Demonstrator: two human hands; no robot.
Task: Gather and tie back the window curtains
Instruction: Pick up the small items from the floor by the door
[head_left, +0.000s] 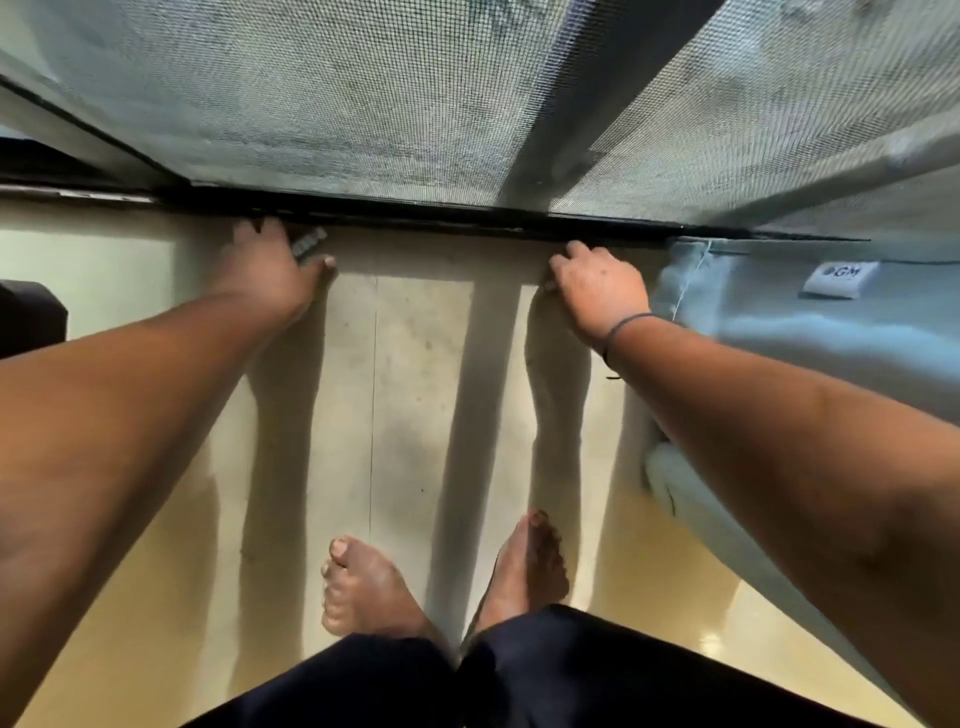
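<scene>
Left hand (270, 270) grips a small dark object (308, 243) at the sill (441, 257); right hand (597, 291) presses there, fingers bent

Only thing you can read here is "GM" on a small white tag (840, 279), on the pale blue fabric (779, 322) far right.

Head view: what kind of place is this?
Probably a room in a home, right at a window. A mesh window screen sits in a dark frame above a pale sill; a light blue curtain hangs at the right; bare feet stand on a glossy yellowish floor.
</scene>
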